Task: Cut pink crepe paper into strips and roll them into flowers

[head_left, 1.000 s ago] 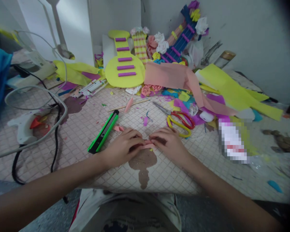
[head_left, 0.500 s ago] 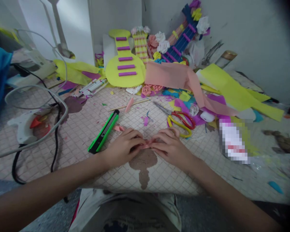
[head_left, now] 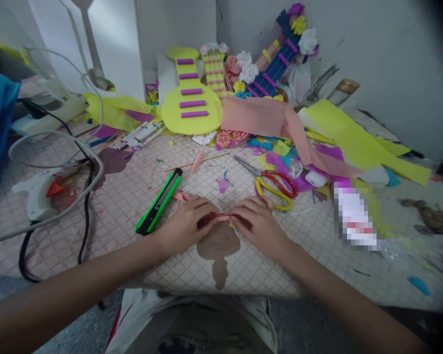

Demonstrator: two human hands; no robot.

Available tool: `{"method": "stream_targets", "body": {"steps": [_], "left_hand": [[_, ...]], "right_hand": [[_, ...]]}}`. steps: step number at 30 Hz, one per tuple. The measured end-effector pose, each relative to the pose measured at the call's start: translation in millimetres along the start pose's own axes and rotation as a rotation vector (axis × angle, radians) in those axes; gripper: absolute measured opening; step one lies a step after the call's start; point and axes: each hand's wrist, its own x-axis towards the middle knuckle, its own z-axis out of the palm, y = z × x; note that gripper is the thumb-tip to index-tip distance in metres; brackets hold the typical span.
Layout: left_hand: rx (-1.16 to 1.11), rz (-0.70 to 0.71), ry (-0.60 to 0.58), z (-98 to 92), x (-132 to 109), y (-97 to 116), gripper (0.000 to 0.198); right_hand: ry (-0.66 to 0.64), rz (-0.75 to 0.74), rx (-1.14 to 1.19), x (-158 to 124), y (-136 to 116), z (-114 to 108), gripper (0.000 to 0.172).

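Observation:
A narrow, rolled-looking strip of pink paper [head_left: 223,218] stretches between my two hands, above a brown stain at the table's near side. My left hand [head_left: 190,220] pinches its left end, and my right hand [head_left: 256,221] pinches the other. Just left of my left hand lies a green box cutter [head_left: 160,201], with a scrap of pink paper [head_left: 180,196] beside it. Scissors [head_left: 275,186] with red and yellow handles rest beyond my right hand. Farther off stands a yellow paper guitar [head_left: 192,105] with purple bars across it.
A white glue gun [head_left: 37,194] with looping cables lies at left. Pink crepe paper [head_left: 258,115] and yellow crepe paper [head_left: 358,132] spread along the back right. Behind them leans a blue guitar shape [head_left: 275,71] with paper flowers. A thin wooden stick [head_left: 210,158] lies mid-table.
The pink paper between my fingertips now shows as a thinner, straighter roll. My fingers have shifted slightly around it; both hands stay in nearly the same place.

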Motion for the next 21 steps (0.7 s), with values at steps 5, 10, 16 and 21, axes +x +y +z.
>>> {"method": "stream_targets", "body": {"steps": [5, 10, 16, 21], "left_hand": [[-0.013, -0.005, -0.011, 1.1, 1.3, -1.1, 0.015], [-0.04, -0.022, -0.027, -0.4, 1.6, -1.5, 0.015], [-0.006, -0.032, -0.061, -3.7, 2.5, 3.3, 0.017], [-0.034, -0.061, -0.068, -7.7, 3.7, 8.8, 0.012]], "right_hand": [[0.013, 0.06, -0.024, -2.9, 0.7, 2.0, 0.01], [-0.028, 0.155, 0.103, -0.8, -1.1, 1.4, 0.004], [-0.009, 0.142, 0.192, -0.5, 0.0, 4.2, 0.013], [0.029, 0.113, 0.291, 2.1, 0.5, 1.0, 0.009]]}}
